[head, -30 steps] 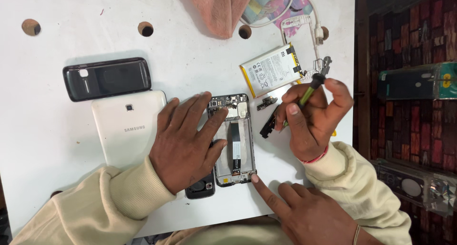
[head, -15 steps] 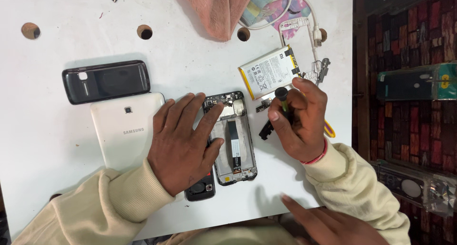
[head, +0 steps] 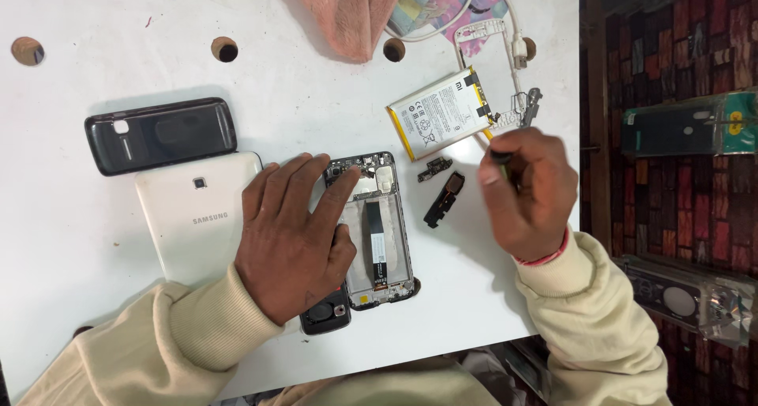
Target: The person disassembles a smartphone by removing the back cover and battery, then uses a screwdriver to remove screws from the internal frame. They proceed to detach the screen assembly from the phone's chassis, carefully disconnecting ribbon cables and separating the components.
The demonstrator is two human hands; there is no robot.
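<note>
The left hand [head: 288,236] lies flat, fingers spread, pinning the opened black smartphone frame [head: 377,228] to the white table [head: 118,27]. The right hand [head: 527,191] has lifted off toward the white-and-yellow battery [head: 440,112], pinching what seems a thin dark tool (mostly hidden).

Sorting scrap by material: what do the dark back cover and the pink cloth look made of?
Back cover: likely plastic, glossy dark, since light reflects off its smooth surface. Cloth: soft fabric, matte and fuzzy, with folds; the fibre type cannot be told.
</note>
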